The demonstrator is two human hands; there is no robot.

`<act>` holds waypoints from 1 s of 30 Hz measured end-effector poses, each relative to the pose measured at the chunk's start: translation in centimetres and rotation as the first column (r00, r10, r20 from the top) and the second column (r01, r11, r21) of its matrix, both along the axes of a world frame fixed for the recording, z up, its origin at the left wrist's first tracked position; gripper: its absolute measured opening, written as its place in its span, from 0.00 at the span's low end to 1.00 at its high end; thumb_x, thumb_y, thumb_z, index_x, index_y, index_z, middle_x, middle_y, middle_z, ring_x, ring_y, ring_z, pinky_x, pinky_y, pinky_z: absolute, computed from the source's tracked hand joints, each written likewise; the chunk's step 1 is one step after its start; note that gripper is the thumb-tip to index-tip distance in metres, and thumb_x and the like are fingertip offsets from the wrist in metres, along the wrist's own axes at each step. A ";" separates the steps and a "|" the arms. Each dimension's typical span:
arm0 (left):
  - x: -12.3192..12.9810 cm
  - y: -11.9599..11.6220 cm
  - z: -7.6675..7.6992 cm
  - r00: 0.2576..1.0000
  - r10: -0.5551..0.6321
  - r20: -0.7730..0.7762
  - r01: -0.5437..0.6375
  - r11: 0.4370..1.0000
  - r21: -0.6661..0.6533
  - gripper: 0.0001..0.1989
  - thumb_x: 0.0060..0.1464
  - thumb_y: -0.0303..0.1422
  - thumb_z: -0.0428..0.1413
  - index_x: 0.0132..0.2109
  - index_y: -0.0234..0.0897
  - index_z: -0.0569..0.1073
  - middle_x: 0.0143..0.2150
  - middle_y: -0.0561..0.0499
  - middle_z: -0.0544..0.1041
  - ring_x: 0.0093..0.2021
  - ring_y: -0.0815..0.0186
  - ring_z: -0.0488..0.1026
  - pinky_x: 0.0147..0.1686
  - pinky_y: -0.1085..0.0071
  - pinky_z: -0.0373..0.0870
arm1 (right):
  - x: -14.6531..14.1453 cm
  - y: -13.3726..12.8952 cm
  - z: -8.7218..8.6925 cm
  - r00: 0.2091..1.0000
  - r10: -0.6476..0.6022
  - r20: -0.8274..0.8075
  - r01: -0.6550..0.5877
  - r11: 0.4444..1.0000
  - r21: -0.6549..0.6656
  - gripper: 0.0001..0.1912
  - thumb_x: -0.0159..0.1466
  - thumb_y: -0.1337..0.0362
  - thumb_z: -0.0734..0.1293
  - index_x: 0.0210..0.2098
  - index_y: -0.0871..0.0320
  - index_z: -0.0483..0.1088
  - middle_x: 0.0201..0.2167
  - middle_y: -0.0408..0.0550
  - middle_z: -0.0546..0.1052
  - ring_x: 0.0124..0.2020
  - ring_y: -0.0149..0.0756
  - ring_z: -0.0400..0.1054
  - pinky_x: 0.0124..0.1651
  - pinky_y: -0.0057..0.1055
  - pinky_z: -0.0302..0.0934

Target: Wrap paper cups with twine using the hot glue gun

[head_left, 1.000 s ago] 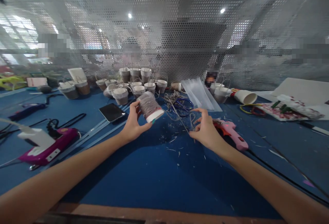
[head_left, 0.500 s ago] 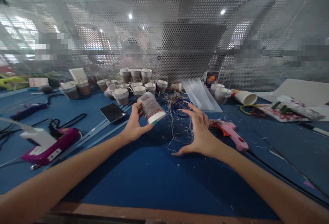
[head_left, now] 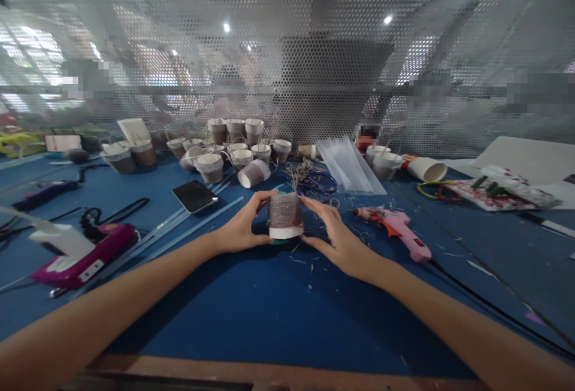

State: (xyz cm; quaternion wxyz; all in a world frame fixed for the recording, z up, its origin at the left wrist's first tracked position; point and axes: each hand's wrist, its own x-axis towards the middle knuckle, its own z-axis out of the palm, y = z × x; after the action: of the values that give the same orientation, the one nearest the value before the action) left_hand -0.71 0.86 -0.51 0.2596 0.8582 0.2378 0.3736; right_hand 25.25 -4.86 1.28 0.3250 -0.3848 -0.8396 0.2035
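A paper cup wrapped in grey-brown twine (head_left: pixel 286 211) is upside down or tipped above the blue table, its white rim towards me. My left hand (head_left: pixel 245 223) grips its left side, fingers at the upper edge and thumb near the rim. Teal bits show by that hand's fingertips, too small to make out. My right hand (head_left: pixel 344 238) curves round the cup's right side, with fingertips and thumb against it. Behind the cup lie loose twine (head_left: pixel 300 170) and a coil of blue cord (head_left: pixel 318 182). A pink glue gun (head_left: pixel 399 229) rests right of my right hand.
Several wrapped cups with handles (head_left: pixel 210 166) stand at the back, one cup (head_left: pixel 254 173) on its side. A phone (head_left: pixel 195 196), glue sticks (head_left: pixel 193 229) and a purple power strip (head_left: pixel 87 262) lie left. Clear plastic bags (head_left: pixel 350 166) lie behind; the glue gun's cord (head_left: pixel 485 301) runs right.
The cup has moved right and towards me, and its rim has turned to face me. My right hand has moved left and closed onto its side. The cup lying behind is now visible.
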 end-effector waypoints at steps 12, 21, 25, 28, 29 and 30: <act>0.4 -0.9 1.0 0.985 0.175 0.005 -0.174 0.980 0.099 0.36 0.44 0.34 0.65 0.59 0.41 0.60 0.55 0.40 0.67 0.57 0.48 0.67 0.55 0.46 0.67 | 0.3 0.0 0.4 0.995 -0.088 -0.040 0.092 0.989 0.113 0.31 0.62 0.63 0.62 0.62 0.53 0.48 0.60 0.58 0.58 0.62 0.47 0.54 0.63 0.51 0.53; 0.1 -0.3 0.7 0.961 0.270 -0.049 -0.259 0.951 0.171 0.44 0.43 0.36 0.64 0.65 0.42 0.53 0.58 0.37 0.64 0.57 0.45 0.66 0.51 0.45 0.70 | 4.0 1.2 2.2 0.311 -0.890 0.333 0.897 0.391 0.207 0.33 0.54 0.52 0.69 0.51 0.68 0.60 0.53 0.81 0.59 0.56 0.84 0.50 0.45 0.77 0.47; -0.1 0.0 0.5 0.961 0.272 -0.049 -0.262 0.954 0.149 0.42 0.44 0.36 0.64 0.64 0.43 0.54 0.58 0.38 0.63 0.58 0.44 0.65 0.53 0.44 0.68 | 5.5 1.7 2.7 0.228 -0.892 0.391 0.957 0.279 0.081 0.47 0.41 0.45 0.75 0.53 0.66 0.62 0.53 0.81 0.61 0.55 0.85 0.53 0.47 0.76 0.46; -0.1 0.2 0.3 0.965 0.261 -0.036 -0.252 0.956 0.153 0.41 0.44 0.36 0.64 0.63 0.43 0.56 0.57 0.39 0.65 0.57 0.45 0.66 0.53 0.44 0.68 | 6.0 1.6 3.5 0.187 -0.829 0.527 0.968 0.246 0.043 0.51 0.40 0.43 0.74 0.56 0.66 0.60 0.53 0.84 0.63 0.54 0.84 0.56 0.46 0.73 0.47; -0.1 0.3 0.2 0.965 0.260 -0.032 -0.252 0.956 0.152 0.40 0.44 0.35 0.64 0.63 0.42 0.56 0.56 0.39 0.65 0.57 0.45 0.66 0.54 0.45 0.68 | 6.2 1.5 3.8 0.183 -0.794 0.580 0.971 0.238 0.020 0.50 0.42 0.43 0.74 0.56 0.67 0.60 0.52 0.85 0.63 0.53 0.83 0.57 0.46 0.71 0.49; -0.1 0.3 0.2 0.965 0.260 -0.031 -0.253 0.956 0.149 0.40 0.43 0.36 0.64 0.62 0.42 0.57 0.56 0.39 0.66 0.57 0.46 0.66 0.54 0.45 0.67 | 6.3 1.5 4.0 0.191 -0.760 0.621 0.970 0.242 -0.003 0.47 0.44 0.45 0.73 0.56 0.67 0.60 0.51 0.85 0.64 0.53 0.81 0.59 0.44 0.68 0.52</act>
State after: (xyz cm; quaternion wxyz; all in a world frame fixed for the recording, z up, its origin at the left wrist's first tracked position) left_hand -0.82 1.15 -0.27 0.1404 0.8455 0.3261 0.3988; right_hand 31.54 -3.35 5.27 0.0653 -0.8930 -0.4439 0.0340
